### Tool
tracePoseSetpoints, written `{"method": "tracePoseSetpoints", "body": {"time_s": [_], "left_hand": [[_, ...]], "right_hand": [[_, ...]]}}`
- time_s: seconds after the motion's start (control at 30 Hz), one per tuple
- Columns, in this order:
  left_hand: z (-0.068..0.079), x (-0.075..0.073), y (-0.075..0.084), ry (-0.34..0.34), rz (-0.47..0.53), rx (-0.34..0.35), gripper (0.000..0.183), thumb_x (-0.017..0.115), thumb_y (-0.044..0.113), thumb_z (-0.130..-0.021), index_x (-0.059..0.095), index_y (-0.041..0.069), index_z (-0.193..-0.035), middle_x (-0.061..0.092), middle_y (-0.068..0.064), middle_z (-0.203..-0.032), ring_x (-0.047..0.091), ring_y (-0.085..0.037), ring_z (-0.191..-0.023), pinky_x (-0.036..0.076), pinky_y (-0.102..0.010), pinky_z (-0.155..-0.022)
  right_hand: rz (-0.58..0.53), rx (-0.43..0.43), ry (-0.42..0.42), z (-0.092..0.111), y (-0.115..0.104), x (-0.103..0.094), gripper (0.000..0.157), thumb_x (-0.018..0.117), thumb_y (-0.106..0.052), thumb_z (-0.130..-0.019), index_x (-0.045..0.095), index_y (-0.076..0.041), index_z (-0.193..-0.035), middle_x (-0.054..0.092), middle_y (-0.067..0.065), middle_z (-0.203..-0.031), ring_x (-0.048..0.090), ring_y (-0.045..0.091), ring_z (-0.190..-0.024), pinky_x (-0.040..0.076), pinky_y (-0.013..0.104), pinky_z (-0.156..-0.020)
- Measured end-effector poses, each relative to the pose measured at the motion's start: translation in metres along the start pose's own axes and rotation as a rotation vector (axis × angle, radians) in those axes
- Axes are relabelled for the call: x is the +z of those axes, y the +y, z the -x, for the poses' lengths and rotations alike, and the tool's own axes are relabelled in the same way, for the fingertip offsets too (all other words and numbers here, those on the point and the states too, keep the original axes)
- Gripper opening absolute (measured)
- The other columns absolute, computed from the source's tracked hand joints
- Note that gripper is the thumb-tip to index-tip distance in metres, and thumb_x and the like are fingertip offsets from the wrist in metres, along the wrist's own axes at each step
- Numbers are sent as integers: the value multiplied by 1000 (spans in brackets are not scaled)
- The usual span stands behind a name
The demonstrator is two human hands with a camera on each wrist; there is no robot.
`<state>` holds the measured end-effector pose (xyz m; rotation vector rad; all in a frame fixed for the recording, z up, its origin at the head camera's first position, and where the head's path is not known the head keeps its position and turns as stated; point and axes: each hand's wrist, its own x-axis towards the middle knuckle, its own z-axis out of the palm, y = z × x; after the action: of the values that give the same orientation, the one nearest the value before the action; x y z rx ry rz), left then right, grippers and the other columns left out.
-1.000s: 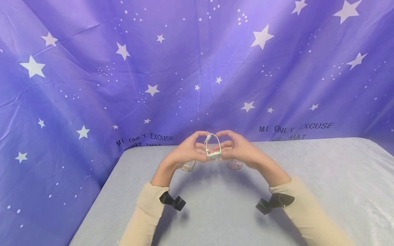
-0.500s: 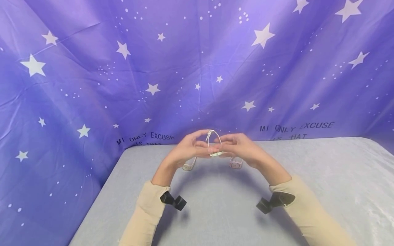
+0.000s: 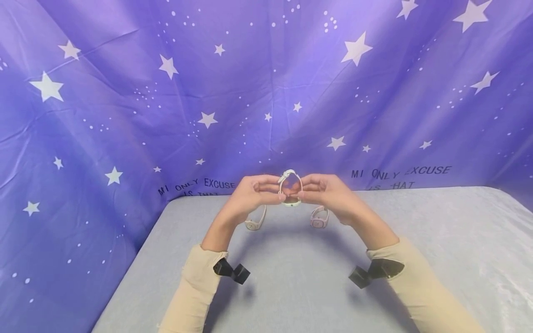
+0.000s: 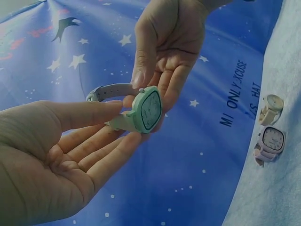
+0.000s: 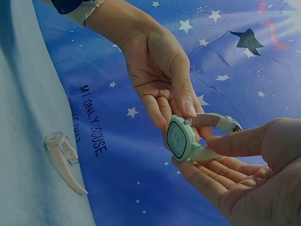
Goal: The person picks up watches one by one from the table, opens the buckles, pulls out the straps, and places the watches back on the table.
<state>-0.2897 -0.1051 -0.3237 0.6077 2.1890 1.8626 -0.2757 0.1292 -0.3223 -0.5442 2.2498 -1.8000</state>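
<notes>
A pale green wristwatch (image 4: 149, 110) with a square-rounded case is held up above the table between both hands, its strap closed in a loop above the case in the head view. My left hand (image 3: 247, 199) pinches it near one end of the case, thumb on top and fingers beneath. From the opposite side my right hand (image 3: 333, 194) pinches the other end, with its thumb at the strap joint. In the left wrist view the dial faces outward, away from the palms. The buckle (image 5: 230, 123) sits at the far part of the loop.
Lower down on the grey-blue cloth-covered table (image 3: 287, 282) lie a cream wristwatch (image 3: 253, 225), behind my left hand, and a pink wristwatch (image 3: 318, 222), under my right. A purple star-printed curtain (image 3: 266, 83) hangs behind the table's far edge.
The hands and the green wristwatch have risen slightly. Its dial has tilted away from the head camera, so the inside of the loop shows more. The right fingers have shifted on the case.
</notes>
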Motion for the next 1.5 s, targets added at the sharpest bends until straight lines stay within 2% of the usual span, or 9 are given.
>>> {"method": "tracePoseSetpoints", "body": {"time_s": [0.17, 0.4, 0.67, 0.87, 1.03, 1.2, 1.33, 1.5], "left_hand": [[-1, -2, -1, -3, -3, 16, 45, 77, 2, -84, 67, -3, -127, 76, -16, -114, 74, -24, -106, 55, -42, -103], [-2, -2, -2, 20, -15, 1, 43, 78, 1, -83, 68, -2, -124, 76, -16, -113, 74, -22, -102, 56, -40, -101], [-1, 2, -2, 32, -14, 32, 41, 78, -2, -82, 68, -4, -122, 75, -19, -112, 75, -20, -95, 59, -38, -95], [-1, 5, -4, 19, -50, 76, 41, 78, 0, -84, 68, -5, -124, 76, -19, -109, 75, -20, -93, 60, -38, -94], [0, 7, -2, 15, -100, 110, 39, 79, 0, -84, 70, -2, -122, 77, -19, -107, 76, -21, -92, 60, -37, -92], [1, 8, 0, 13, -144, 124, 37, 79, 0, -83, 72, 2, -120, 77, -18, -107, 76, -22, -93, 61, -36, -91], [0, 9, -1, 17, -142, 129, 34, 78, 3, -86, 73, 3, -120, 77, -17, -107, 76, -23, -93, 60, -36, -92], [-2, 10, -4, 21, -157, 153, 28, 78, 7, -88, 74, 3, -115, 78, -15, -103, 76, -21, -91, 60, -35, -91]], "right_hand": [[9, -5, 5, 1, -2, -2, 31, 67, -9, -94, 63, 3, -123, 73, 18, -121, 67, 34, -120, 42, 60, -112], [19, 0, 7, 1, -2, -3, 31, 67, -10, -94, 64, 2, -122, 73, 18, -122, 66, 35, -122, 41, 61, -113], [13, 6, 13, 1, -2, -2, 32, 66, -7, -94, 64, 3, -124, 71, 20, -124, 68, 33, -119, 46, 57, -110], [49, 17, 27, 1, 0, -2, 32, 67, -9, -93, 64, 1, -124, 72, 19, -124, 66, 34, -120, 46, 55, -109], [45, -13, 61, 1, 0, -3, 35, 70, -10, -93, 65, 2, -126, 71, 19, -126, 66, 33, -121, 47, 55, -109], [22, -48, 117, 1, -1, -2, 35, 71, -11, -94, 65, 2, -126, 72, 19, -123, 71, 29, -114, 49, 52, -108], [22, -46, 120, 2, -3, -2, 33, 70, -10, -95, 66, 1, -125, 74, 18, -121, 73, 29, -110, 50, 53, -107], [77, -61, 116, 1, -2, -1, 33, 71, -9, -94, 67, -1, -125, 75, 17, -118, 73, 28, -109, 54, 50, -103]]}}
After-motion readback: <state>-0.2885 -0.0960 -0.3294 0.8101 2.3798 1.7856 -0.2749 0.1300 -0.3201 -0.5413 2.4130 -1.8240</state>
